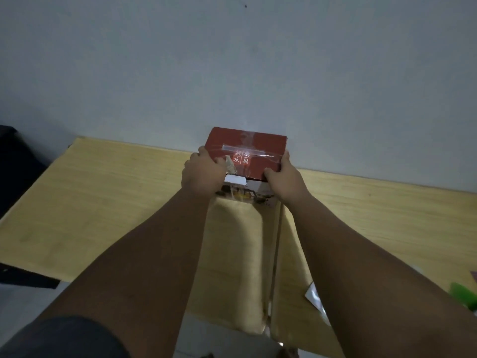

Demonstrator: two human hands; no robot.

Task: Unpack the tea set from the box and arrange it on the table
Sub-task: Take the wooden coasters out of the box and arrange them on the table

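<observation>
A red cardboard tea-set box [247, 148] stands at the far edge of the pale wooden table [103, 202], close to the wall. Its lid is closed, taped across, and printed with pale characters; its front face shows a picture. My left hand [202, 171] grips the box's near left corner, thumb on the lid. My right hand [285, 179] grips the near right corner, fingers up the side. No tea set pieces are visible.
A grey wall [232, 73] rises right behind the box. A dark object [15, 161] sits past the table's left end. A white slip of paper [313, 297] and a green item [464, 293] lie at the right, near the front edge.
</observation>
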